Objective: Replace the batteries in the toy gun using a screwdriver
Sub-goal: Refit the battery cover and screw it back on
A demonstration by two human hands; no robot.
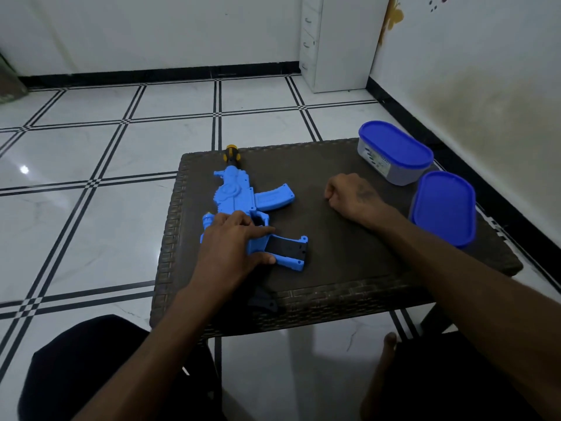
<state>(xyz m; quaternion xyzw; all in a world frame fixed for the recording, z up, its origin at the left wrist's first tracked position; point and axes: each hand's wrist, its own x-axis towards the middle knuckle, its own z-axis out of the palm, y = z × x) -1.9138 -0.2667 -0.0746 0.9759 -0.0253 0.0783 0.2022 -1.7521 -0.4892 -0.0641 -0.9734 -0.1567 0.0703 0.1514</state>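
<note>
White tiled floor (91,147) with black lines, white walls (151,25), dark wicker table (349,262)

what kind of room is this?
Likely a room in a home: glossy white tiled floor, a low dark woven-look table, a white drawer cabinet, butterfly wall stickers.

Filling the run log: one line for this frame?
left hand rests on toy gun | right hand fisted on table, empty | screwdriver untouched beyond muzzle

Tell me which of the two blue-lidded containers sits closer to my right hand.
The far container, the one nearer the table's back edge with a printed label on its side, is closer to the right hand. The other container stands beside the forearm instead.
</note>
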